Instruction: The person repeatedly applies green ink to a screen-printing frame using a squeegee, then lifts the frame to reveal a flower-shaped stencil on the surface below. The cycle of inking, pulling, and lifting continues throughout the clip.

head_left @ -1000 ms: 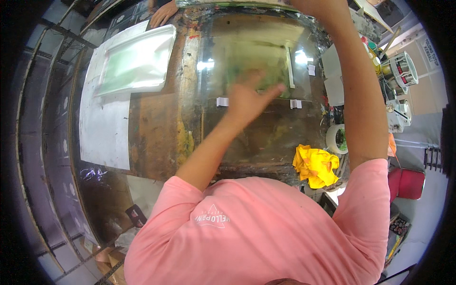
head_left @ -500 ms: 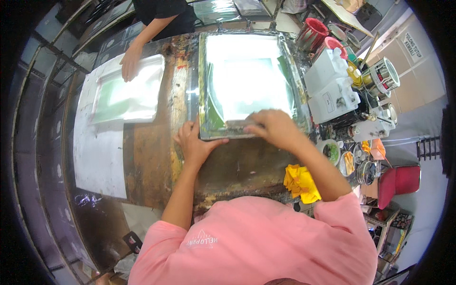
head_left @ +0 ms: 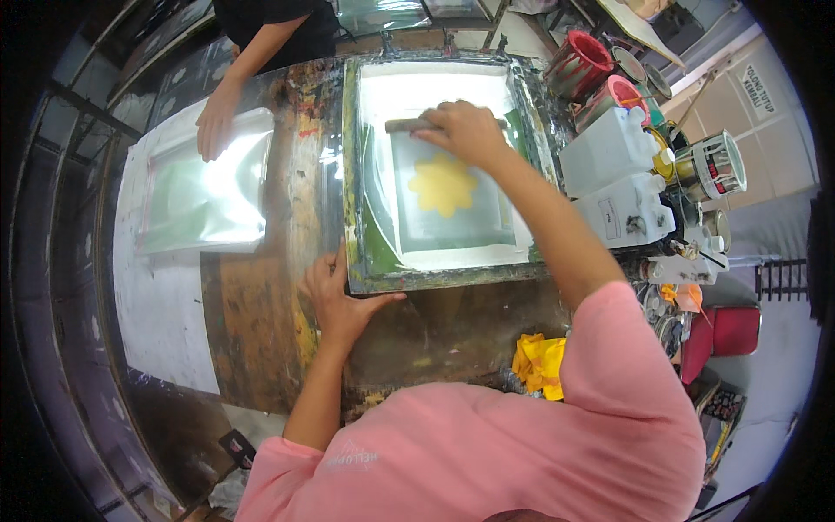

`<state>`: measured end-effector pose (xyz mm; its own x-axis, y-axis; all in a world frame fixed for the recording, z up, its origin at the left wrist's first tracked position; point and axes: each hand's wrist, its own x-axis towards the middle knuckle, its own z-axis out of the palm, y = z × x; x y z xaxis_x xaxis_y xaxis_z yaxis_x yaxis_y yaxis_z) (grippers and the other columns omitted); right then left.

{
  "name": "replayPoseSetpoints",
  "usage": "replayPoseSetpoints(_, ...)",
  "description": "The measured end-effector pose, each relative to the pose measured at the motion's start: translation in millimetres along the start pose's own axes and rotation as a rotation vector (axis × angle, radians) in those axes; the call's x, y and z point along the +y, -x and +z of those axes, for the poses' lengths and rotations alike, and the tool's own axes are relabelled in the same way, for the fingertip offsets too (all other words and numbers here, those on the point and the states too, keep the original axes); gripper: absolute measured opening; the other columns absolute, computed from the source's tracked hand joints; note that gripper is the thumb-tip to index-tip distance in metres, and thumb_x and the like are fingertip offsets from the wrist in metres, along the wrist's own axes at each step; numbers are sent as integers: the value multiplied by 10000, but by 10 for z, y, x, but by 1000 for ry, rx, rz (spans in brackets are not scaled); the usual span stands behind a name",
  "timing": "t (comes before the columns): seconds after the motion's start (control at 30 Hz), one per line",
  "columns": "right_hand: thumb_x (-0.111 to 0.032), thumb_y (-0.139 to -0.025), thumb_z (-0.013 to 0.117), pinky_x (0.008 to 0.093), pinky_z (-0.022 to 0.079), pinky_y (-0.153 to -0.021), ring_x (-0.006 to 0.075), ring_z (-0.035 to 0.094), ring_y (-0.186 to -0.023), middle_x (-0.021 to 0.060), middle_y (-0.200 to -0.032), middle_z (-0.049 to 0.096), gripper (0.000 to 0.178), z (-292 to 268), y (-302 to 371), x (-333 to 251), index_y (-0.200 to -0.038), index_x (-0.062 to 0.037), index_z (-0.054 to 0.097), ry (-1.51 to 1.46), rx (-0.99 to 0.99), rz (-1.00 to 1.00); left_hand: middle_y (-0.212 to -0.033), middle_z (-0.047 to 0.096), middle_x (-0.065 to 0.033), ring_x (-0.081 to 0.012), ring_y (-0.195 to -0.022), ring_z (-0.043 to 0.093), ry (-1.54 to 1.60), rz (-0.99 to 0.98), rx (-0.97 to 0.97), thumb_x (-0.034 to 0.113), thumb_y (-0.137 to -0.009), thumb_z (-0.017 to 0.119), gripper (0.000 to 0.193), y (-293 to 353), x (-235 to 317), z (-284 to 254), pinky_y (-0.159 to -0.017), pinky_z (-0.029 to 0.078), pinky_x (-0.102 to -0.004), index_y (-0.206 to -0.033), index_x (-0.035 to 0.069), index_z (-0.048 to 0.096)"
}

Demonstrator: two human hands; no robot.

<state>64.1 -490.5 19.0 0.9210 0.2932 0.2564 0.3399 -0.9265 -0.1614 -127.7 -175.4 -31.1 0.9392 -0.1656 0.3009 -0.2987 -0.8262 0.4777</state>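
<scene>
Working remotely, I grip the squeegee [head_left: 402, 126] with my right hand [head_left: 467, 133] near the far edge of the screen frame [head_left: 461, 274], left hand [head_left: 339, 302] splayed at its near-left corner, seemingly steadying it.

1. The screen [head_left: 470, 231] showed a yellow flower shape [head_left: 444, 185] on a pale grey rectangle, bordered by white and green.
2. Its frame [head_left: 452, 280] was dark, mottled with greenish and whitish stains.
3. The bar [head_left: 400, 126] was greyish brown.
4. The bench [head_left: 252, 357] was brown, patched with yellow and flecked red.
5. The plastic packet [head_left: 202, 193] looked pale green under white glare; the sheet [head_left: 165, 331] was white.
6. The crumpled cloth [head_left: 541, 364] was yellow.
7. The shirt [head_left: 487, 452] was pink, with a white print.
8. The chair [head_left: 735, 331] was red.
</scene>
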Motion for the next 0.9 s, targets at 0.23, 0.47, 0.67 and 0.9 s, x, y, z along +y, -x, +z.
replayPoseSetpoints(0.23,-638,-969,623,486,554,-758,323,713,-938,91,-939,727,487,-56,-473,342,-1059,-184,774,-47,29,-45,-948,698,-59,-250,-862,606,170,51,61,705,-517,935,1313,-11,14,1,-952,352,-420,-1549,4,523)
replayPoseSetpoints(0.47,-553,-973,661,463,575,-730,296,698,-935,72,-974,706,422,-133,694,-332,-1126,-175,768,52,53,-50,-931,699,-80,-240,-853,617,102,73,87,685,-573,927,1246,28,7,10,-905,371,-417,-1535,-1,533)
replayPoseSetpoints(0.67,-479,-984,674,473,568,-736,326,678,-935,102,-965,673,405,-761,1663,-1140,-1091,-88,660,-4,-266,50,-979,715,-121,-292,-895,630,121,56,90,618,-614,951,1182,50,-7,30,-939,404,-430,-1523,-14,538)
replayPoseSetpoints(0.9,-425,-955,701,547,500,-930,321,663,-987,109,-966,690,362,-1300,1553,-1246,-1076,-87,659,147,213,-85,-1256,691,-191,-282,-1127,662,832,-67,220,395,-803,944,940,-323,483,-285,-989,518,-390,-1505,-69,524)
